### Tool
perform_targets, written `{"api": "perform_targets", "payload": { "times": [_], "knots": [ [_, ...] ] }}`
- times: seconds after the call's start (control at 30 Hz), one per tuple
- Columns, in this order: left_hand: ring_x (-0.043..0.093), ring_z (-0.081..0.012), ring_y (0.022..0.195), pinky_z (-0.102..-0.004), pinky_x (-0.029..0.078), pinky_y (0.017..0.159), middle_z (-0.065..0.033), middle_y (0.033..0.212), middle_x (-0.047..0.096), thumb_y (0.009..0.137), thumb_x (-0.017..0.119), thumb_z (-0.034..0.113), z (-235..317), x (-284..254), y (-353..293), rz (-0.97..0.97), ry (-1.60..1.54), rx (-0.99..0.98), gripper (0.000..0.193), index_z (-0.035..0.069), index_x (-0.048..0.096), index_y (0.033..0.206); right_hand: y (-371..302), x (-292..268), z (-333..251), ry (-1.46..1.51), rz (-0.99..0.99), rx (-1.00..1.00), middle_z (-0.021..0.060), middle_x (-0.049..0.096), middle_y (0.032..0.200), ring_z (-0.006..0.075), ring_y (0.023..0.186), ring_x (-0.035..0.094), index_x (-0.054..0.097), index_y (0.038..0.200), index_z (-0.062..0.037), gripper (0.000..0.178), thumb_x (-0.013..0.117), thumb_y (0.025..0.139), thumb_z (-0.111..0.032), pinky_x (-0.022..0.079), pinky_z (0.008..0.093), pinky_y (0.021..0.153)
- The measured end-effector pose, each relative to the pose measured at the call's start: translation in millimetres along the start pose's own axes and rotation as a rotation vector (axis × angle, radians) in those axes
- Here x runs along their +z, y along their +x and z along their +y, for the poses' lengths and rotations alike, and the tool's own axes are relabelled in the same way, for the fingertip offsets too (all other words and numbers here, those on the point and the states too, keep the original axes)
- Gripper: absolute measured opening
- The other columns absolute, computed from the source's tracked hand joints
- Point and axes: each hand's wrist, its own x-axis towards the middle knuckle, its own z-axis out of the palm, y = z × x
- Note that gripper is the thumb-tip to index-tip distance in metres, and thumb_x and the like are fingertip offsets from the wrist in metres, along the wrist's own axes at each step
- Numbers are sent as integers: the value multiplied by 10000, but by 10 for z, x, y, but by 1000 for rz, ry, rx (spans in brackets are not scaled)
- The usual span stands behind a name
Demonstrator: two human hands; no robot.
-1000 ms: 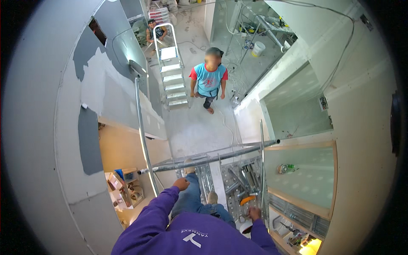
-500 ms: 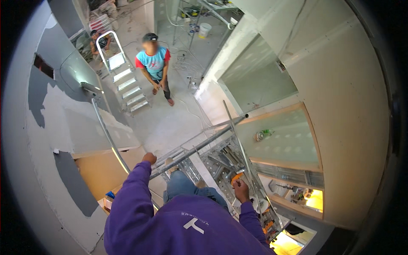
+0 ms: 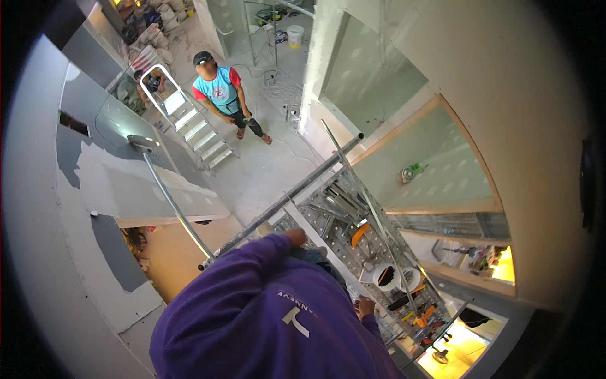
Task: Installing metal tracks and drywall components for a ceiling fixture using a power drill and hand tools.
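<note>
My left hand (image 3: 295, 237) is drawn in across my front, above my bent leg; its fingers are mostly hidden from this angle. Low by my right side, my right hand (image 3: 364, 307) has its fingers curled; what they hold, if anything, is too small to make out. Both are near the perforated metal scaffold platform (image 3: 344, 243). On the platform lie an orange-handled tool (image 3: 360, 234) and several metal profile pieces (image 3: 342, 201). Beyond my right hand stands a white bucket (image 3: 384, 276) with dark contents, beside orange tools (image 3: 427, 314).
A scaffold rail (image 3: 293, 192) crosses in front of me, and a thin metal bar (image 3: 353, 170) slants over the platform. Below, a person in a blue shirt (image 3: 221, 88) stands beside a stepladder (image 3: 196, 129). A can (image 3: 405, 175) sits in the wall recess at right.
My left hand has moved right, from beside the rail to my front. My right hand has dropped lower, away from the orange-handled tool. The view has shifted, and the person below has changed stance.
</note>
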Motion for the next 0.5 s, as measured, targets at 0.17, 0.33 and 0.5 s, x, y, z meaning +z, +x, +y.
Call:
{"api": "perform_targets", "payload": {
  "times": [0.17,0.33,0.5],
  "knots": [
    [644,-313,979,-474,494,806,-201,1069,661,916,476,298,848,-252,-180,25,2,45,341,30,651,1035,920,-402,1193,-1033,20,-864,102,646,752,284,618,593,656,913,-63,138,609,849,-175,474,436,560],
    [641,-344,863,-466,515,796,-151,927,656,755,691,219,-280,-169,-555,659,-106,-113,242,35,636,902,1547,-394,752,-1228,-73,-1202,140,670,860,309,767,642,650,987,-67,259,624,772,-207,510,454,675],
    [631,-438,969,-470,498,861,-280,998,662,872,542,374,-32,-228,-1427,408,-183,-634,445,-37,696,945,1960,-763,274,387,-396,-111,65,556,669,182,494,542,557,843,-62,166,560,912,-212,410,331,411]
  ]
}}
